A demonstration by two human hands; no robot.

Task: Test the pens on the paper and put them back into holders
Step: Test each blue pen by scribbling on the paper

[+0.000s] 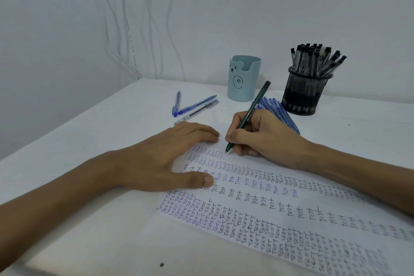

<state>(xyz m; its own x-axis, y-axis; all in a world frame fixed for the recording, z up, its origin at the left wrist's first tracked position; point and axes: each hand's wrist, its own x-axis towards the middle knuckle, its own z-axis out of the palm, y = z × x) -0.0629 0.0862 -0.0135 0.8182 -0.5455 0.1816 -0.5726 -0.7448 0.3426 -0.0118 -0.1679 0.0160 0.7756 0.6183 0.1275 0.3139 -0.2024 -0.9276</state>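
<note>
A white paper covered in rows of the word "TEST" lies on the white table. My right hand grips a dark green pen, its tip touching the paper's top edge. My left hand rests flat on the paper's left corner, fingers straight. A light blue bear holder stands behind with no pens showing above its rim. A black mesh holder to its right is packed with several black-capped pens.
Three pens lie loose on the table left of the blue holder. A pile of blue pens lies behind my right hand, beside the mesh holder. White walls close the back and left. Cables hang in the corner.
</note>
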